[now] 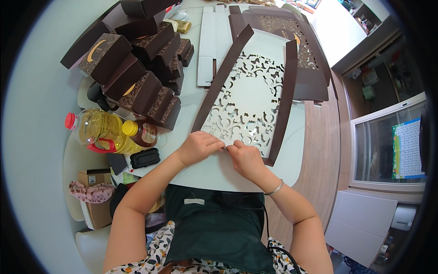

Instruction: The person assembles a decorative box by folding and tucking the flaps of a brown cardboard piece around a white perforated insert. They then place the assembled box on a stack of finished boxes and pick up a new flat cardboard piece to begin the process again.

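Observation:
In front of me on the white table lies a partly folded cardboard box lid [255, 95], white inside with a lacy cut-out pattern and brown side flaps that stand up along both long edges. At its near edge my left hand [199, 147] is closed, fingers bent over the border near the left corner. My right hand [247, 160], with a silver bangle at the wrist, pinches the same edge just to the right. The fingertips of both hands nearly meet there, and they hide part of the near flap.
Stacked brown boxes [145, 93] with patterned sides rise at the left. Near them stand a yellow oil bottle [98, 130], a dark-brown bottle with a yellow cap [147, 134] and a black case [145, 158]. Flat brown cardboard sheets [310, 86] lie beyond the lid, beside white-grey folded cardboard [207, 41].

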Available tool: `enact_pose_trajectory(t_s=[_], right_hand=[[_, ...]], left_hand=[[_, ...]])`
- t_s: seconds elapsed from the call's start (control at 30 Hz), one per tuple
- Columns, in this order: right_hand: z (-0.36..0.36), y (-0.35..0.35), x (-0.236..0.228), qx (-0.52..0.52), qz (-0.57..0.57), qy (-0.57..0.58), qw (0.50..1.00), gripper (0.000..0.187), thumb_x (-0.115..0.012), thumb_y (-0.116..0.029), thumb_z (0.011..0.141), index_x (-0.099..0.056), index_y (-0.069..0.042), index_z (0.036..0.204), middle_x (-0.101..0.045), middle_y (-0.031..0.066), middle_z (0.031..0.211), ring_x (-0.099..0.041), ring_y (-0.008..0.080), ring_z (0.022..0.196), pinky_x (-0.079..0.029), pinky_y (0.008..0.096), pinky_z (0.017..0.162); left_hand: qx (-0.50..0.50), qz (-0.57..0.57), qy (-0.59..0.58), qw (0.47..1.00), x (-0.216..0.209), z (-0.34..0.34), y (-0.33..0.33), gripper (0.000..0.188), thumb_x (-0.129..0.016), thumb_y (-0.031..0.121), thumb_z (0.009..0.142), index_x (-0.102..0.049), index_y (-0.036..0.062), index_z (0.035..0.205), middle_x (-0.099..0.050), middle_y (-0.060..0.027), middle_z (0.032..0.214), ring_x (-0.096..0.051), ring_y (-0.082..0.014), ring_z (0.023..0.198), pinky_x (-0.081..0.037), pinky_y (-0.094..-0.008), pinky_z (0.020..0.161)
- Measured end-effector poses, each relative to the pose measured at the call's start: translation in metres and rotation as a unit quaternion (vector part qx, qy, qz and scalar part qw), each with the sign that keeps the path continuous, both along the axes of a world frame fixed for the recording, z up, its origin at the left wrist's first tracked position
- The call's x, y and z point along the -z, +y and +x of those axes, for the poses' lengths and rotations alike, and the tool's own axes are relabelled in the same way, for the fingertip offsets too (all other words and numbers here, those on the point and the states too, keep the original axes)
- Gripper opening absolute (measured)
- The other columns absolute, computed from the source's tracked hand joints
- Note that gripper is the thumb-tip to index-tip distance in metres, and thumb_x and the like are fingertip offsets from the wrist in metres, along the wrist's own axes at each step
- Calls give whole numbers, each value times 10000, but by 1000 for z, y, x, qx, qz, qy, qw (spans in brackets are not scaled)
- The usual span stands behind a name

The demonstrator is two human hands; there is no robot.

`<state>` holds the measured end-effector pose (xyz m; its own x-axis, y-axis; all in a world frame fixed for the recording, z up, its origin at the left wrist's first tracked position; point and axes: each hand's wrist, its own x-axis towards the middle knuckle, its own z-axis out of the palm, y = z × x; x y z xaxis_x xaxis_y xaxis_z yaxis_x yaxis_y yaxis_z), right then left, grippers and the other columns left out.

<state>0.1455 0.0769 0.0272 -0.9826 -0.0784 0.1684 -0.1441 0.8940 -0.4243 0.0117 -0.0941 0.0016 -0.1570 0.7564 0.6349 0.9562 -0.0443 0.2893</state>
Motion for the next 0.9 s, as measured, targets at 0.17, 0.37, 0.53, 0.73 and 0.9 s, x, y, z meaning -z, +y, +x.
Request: enact_pose_trajectory(t_s=[0.17, 0.37, 0.53, 0.73, 0.9], right_hand=[[-10, -8, -1, 15, -2, 10, 1000, 39, -597, -56, 786, -629, -49, 806, -569, 86, 735, -636, 274, 644, -517, 384, 540], [-14, 0, -4, -33, 54, -80, 995, 50, -601, -73, 808, -636, -39, 818, -604, 106, 768, -652, 293, 654, -532, 377, 568], [-27, -20, -11, 19, 45, -102, 994, 63, -616, -77, 769, -635, -30, 807, -620, 130, 850, -656, 310, 776, -549, 410, 646], [-64, -44, 21, 50, -31, -21, 998, 119, -596, -8, 721, -671, -21, 812, -605, 127, 804, -632, 324, 792, -531, 419, 682], [-68, -36, 18, 40, -32, -47, 998, 137, -605, -15, 725, -700, -39, 820, -607, 127, 745, -632, 337, 734, -528, 421, 675]], left_hand=[[-19, -84, -18, 996, -6, 2, 0, 182, -709, 158, 712, -671, 110, 884, -615, 2, 747, -614, -188, 704, -501, -312, 652], [-34, -157, 58, 985, -57, -29, -8, 61, -697, 127, 692, -684, 98, 743, -627, 17, 749, -601, -196, 847, -441, -367, 898], [-59, -265, 150, 951, -46, -37, -14, 36, -652, 112, 665, -674, 105, 637, -596, -2, 666, -587, -187, 805, -378, -405, 1037], [-65, -261, 186, 945, -25, -40, -11, 83, -611, 86, 662, -647, 113, 592, -604, -38, 620, -606, -198, 680, -441, -353, 997], [-24, -272, 124, 954, -29, -45, -8, 51, -610, 75, 681, -628, 106, 646, -629, -50, 644, -624, -204, 678, -476, -310, 849]])
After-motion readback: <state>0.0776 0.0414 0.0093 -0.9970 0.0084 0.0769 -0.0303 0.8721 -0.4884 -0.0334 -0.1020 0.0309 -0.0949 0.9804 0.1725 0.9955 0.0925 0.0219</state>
